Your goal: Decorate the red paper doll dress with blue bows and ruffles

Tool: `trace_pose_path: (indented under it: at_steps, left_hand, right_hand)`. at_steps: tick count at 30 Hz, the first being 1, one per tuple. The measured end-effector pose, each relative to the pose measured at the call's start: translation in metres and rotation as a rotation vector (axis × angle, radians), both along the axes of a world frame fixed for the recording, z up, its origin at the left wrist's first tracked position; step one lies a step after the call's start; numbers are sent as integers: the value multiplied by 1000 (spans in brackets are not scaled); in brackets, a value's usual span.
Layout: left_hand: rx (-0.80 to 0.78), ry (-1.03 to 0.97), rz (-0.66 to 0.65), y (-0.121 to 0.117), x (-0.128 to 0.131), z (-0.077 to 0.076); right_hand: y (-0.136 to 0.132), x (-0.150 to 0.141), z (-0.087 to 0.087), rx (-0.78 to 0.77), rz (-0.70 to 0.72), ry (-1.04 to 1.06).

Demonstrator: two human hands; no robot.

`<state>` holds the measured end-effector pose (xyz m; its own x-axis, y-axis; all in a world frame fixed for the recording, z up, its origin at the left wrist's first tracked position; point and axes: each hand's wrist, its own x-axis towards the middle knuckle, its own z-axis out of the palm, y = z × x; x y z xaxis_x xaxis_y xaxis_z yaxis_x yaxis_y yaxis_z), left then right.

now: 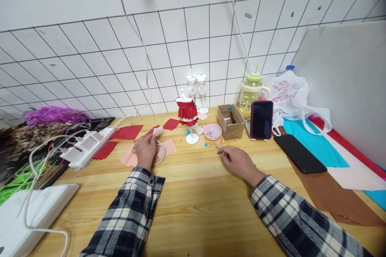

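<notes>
My left hand [145, 151] is closed on a pale pink fabric piece [158, 130], whose end sticks up past the fingers. Beneath and beside that hand lie flat peach fabric pieces [169, 146] and a loop of white cable [163, 156]. My right hand [237, 162] rests on the table with its fingers curled together, near small blue and peach scraps [217, 143]; whatever its fingertips hold is too small to tell. Between the hands, farther back, a small white mannequin [192, 138] stands upright in a red ruffled dress [187, 111]. A pink dish [212, 131] of tiny beads is beside it.
Two bare mannequins [202, 88] stand by the wall. A cardboard box [231, 122], green-lidded bottle [251, 94] and propped phone [261, 120] are back right. Another black phone [300, 153] lies on brown fabric [346, 204]. A power strip [90, 148] and red fabric [128, 131] lie left.
</notes>
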<state>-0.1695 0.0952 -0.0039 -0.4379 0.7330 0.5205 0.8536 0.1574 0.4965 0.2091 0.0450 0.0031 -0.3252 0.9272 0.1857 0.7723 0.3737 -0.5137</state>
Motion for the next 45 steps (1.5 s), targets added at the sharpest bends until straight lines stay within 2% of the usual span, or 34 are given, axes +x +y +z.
trace_pose_path:
  at_steps: [5,9,11,20,24,27,30,32,35,37,41,43,45]
  left_hand:
    - [173,-118,81,-2,-1,2]
    - [419,-312,147,-6,1,8]
    - [477,-378,165,-8,0,10]
    - [364,-469,35,-16,3,16]
    - [345,-711,-46,-15,8,17]
    - [254,-890,-205,-20,20,19]
    - [76,-1196,-474,-34,39,21]
    - [-55,-1356,-610,-45,55,21]
    - [-262,-1463,-718,-60,76,17]
    - [-370,-1473,-789,-65,85,14]
    - [-465,-1459,-947,-72,93,14]
    - [-551,-1436,-976,-74,92,16]
    - [-637,-1380,-966,-75,88,18]
  right_hand:
    - [0,1,1,-11,-5,5]
    - [0,0,1,-18,-5,9]
    - [0,0,1,-21,-3,7]
    - [0,1,0,-39,9,-6]
    - [0,1,1,-44,7,-5]
    - [0,1,2,-48,5,4]
    - [0,1,3,-24,7,43]
    - [-3,-2,5,24,28,114]
    - [-10,-12,7,26,62,321]
    - [-17,-24,6,-88,73,487]
    - [-27,-48,-1,-451,124,760]
    - [-29,-55,-4,-601,171,874]
    - [-29,-56,-6,-669,204,905]
